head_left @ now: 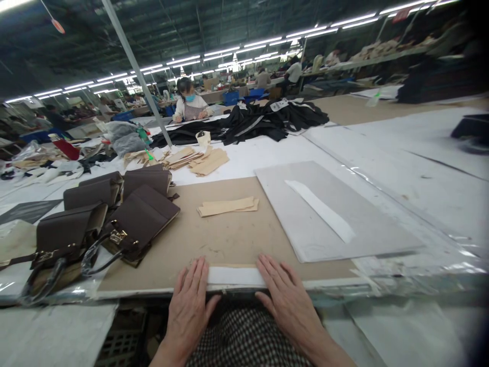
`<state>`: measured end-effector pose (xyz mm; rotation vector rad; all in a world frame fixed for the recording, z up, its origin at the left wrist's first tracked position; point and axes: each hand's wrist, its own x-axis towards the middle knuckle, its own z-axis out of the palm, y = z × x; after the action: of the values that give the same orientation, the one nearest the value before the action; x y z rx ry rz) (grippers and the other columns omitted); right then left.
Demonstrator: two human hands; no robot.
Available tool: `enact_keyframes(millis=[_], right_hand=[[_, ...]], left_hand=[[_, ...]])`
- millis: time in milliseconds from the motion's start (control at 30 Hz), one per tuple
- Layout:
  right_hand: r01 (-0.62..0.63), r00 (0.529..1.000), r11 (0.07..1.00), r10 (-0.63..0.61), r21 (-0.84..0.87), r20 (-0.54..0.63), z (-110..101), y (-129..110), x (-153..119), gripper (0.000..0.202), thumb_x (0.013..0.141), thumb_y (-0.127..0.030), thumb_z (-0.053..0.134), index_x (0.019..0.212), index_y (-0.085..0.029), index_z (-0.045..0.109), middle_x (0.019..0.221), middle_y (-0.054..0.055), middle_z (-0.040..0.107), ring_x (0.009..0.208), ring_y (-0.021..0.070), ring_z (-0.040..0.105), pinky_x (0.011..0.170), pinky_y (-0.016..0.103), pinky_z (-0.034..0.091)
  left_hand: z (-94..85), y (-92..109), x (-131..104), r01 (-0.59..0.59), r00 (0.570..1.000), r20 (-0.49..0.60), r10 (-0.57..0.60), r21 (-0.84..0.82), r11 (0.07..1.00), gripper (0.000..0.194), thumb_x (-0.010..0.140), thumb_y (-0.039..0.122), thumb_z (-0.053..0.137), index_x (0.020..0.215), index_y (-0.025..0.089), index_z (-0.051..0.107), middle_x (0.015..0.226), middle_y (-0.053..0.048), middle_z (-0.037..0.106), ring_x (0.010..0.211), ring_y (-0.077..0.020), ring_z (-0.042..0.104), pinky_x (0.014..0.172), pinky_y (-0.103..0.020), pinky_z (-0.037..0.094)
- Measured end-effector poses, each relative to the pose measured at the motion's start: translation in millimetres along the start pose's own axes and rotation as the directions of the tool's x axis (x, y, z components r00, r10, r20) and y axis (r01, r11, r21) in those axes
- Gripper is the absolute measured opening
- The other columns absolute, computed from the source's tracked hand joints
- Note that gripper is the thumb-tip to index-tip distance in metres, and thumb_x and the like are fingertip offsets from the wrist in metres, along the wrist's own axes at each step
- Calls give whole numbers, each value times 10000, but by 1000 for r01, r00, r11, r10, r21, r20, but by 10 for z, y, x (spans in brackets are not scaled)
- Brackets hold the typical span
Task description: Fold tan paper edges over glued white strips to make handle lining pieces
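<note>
A white strip (235, 276) lies along the front edge of the brown board (225, 239), with a thin tan edge showing behind it. My left hand (193, 298) lies flat over the strip's left end, fingers stretched forward and thumb apart. Over the right end rests my right hand (284, 290), also flat with its fingers extended. Farther back on the board are a few tan strips (229, 206), overlapping. To the right, a longer white strip (321, 211) lies slanted on a grey sheet (344, 196).
Several dark brown handbags (147, 219) with handles crowd the left side. Behind the board are tan pieces (208, 162) and a heap of black material (267, 122). A masked person (191, 104) sits across the table, near a slanted metal pole (137, 71).
</note>
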<state>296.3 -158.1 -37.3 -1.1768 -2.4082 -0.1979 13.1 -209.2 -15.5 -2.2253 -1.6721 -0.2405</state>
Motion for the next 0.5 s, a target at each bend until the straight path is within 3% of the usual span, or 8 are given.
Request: enact_keyframes(millis=[167,267,367,500], right_hand=[[25,999,997,-22,72,-34,2,38,-8,414,1013,-222,526,1423,-163,530,1482,121,531,1382,297,451,1096,530,401],[35,998,986,-25,161,-62,-15,67,-10,343,969,-165,563,1306,-202,618,1407,94,602,1329,286,504,1073,515,433],[47,997,981,-35,188,-66,-39,76,-4,350,958,-135,555,1295,-206,620,1381,81,622,1305,278,520,1062,506,448],[24,997,996,-17,85,-82,-80,-4,5,429,990,-158,511,1416,-106,518,1444,179,542,1345,324,465,1046,535,450]], left_hand=[[-112,49,93,45,999,-3,-46,-114,992,496,900,237,658,1369,135,530,1449,-157,569,1383,-329,478,1169,-609,309],[-116,219,181,19,1000,0,-20,-238,971,531,898,212,647,1403,160,492,1436,-140,573,1373,-310,485,1159,-593,341],[-88,393,271,-36,999,-1,38,-318,947,587,911,210,638,1456,156,429,1469,-148,535,1380,-301,472,1144,-577,377],[-89,536,399,-63,998,-12,63,-349,935,593,906,179,639,1460,151,429,1478,-155,519,1375,-321,462,1117,-575,411]])
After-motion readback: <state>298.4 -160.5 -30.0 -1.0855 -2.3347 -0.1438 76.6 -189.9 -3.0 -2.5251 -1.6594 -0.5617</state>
